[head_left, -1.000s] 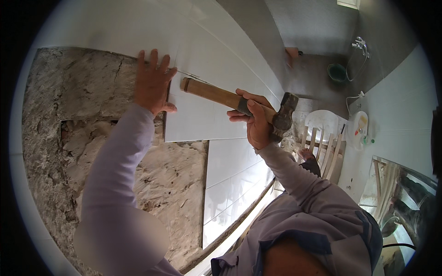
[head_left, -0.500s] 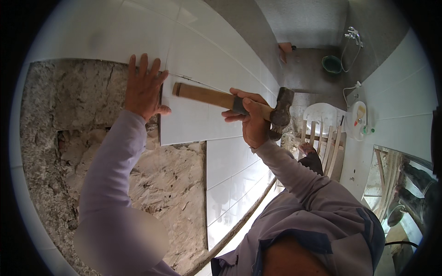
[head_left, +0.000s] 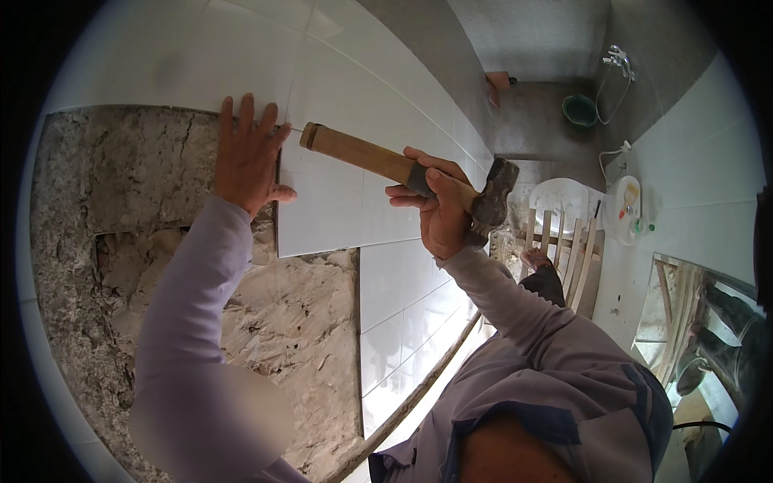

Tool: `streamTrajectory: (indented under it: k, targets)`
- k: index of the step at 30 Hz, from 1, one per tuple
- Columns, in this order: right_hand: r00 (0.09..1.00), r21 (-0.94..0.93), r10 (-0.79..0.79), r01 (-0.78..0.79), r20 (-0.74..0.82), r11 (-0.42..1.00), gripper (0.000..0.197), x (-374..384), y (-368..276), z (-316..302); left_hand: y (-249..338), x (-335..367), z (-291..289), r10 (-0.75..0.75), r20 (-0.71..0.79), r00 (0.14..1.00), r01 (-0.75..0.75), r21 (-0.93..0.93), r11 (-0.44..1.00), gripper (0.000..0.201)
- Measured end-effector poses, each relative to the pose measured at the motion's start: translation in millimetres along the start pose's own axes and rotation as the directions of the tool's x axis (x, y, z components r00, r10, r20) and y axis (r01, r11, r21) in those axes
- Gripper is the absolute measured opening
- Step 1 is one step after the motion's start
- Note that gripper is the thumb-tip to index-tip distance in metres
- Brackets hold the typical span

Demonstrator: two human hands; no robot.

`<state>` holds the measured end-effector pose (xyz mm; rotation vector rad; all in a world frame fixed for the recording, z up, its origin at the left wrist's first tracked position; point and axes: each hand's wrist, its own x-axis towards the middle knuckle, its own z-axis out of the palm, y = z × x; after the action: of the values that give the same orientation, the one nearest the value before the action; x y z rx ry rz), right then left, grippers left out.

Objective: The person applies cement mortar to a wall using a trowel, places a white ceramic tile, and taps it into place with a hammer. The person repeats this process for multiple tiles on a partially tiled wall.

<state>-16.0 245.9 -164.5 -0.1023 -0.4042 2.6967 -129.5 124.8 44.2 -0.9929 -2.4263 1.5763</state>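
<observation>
My left hand lies with its fingers spread at the left edge of a white wall tile, its fingertips over the seam with the tile above. In my right hand is a hammer, gripped near its dark metal head. The wooden handle points left, and its butt end is close to the tile's upper edge; whether it touches I cannot tell. Below and left of the tile, bare rough wall with mortar shows.
White tiles cover the wall around the bare patch. A wooden pole slants along the lower wall. Beneath me is a slatted wooden platform with my foot on it. A washbasin, a green basin and a shower mixer are at the right.
The hammer's handle end has swung upward, away from the tile's middle, while its head has dropped slightly. My left hand has stayed almost in place at the tile's edge.
</observation>
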Motion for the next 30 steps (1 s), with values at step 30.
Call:
streamTrajectory:
  k: [30]
  targets:
    - [0.996, -0.089, 0.002, 0.007, 0.091, 0.996, 0.029, -1.1, 0.0, -11.3, -1.6, -1.7, 21.5, 0.012, -0.119, 0.993, -0.011, 0.011, 1.000, 0.094]
